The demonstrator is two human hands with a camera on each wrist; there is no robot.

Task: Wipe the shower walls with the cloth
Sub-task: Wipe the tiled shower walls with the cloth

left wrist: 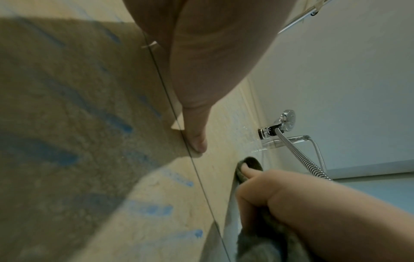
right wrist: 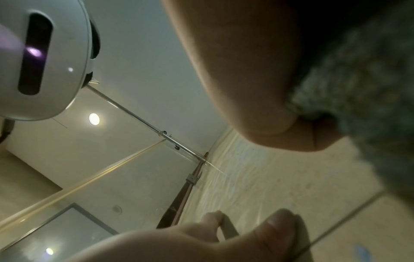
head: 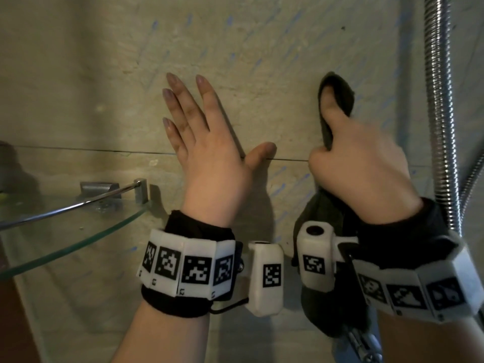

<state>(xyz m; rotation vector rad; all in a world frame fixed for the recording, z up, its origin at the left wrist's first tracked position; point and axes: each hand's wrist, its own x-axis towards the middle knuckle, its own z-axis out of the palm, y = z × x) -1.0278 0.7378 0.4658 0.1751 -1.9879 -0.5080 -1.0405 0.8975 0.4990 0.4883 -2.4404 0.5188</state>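
Note:
The shower wall [head: 262, 48] is beige tile with blue streaks and a thin horizontal grout line. My left hand [head: 225, 121] lies flat against it, fingers straight and spread, thumb out along the grout line; that thumb [left wrist: 197, 140] also shows in the left wrist view. To its right, my right hand [head: 348, 158] grips a dark grey-green cloth [head: 337, 87] and presses it on the wall, one finger stretched up inside a fold. The rest of the cloth [head: 322, 216] hangs below the wrist. The cloth [right wrist: 358, 70] fills the right wrist view's upper right.
A glass corner shelf [head: 78, 231] with a chrome rail juts from the wall at lower left. A metal shower hose [head: 440, 100] hangs down the right edge, running to a shower head [left wrist: 289, 120] in its holder. A chrome tap fitting [head: 364, 344] sits below my right wrist.

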